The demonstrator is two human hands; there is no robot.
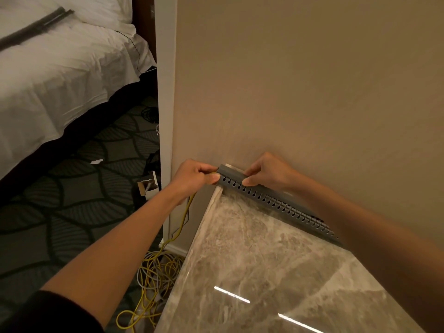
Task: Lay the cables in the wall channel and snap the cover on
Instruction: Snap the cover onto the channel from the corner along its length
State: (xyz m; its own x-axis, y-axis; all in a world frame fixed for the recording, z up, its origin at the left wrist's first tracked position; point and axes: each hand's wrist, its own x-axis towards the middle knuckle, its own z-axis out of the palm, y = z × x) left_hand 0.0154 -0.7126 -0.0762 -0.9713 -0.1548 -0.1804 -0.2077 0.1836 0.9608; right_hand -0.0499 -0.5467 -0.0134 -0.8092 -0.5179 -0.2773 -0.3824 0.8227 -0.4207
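Observation:
A grey slotted cable channel (271,200) runs along the beige wall (300,80) on top of the marble counter (264,260). My left hand (194,176) pinches a yellow cable (185,212) right at the channel's left end. My right hand (266,173) grips the channel's upper edge just to the right, thumb on its slotted front. The yellow cable hangs from my left hand down to a tangle of yellow and grey cables (156,277) on the floor. My right forearm hides the channel's far right part.
A bed with white sheets (60,75) fills the upper left, with long dark strips (36,27) lying on it. Patterned dark carpet (60,200) lies below. A small open cardboard box (147,186) sits by the white corner trim (165,116).

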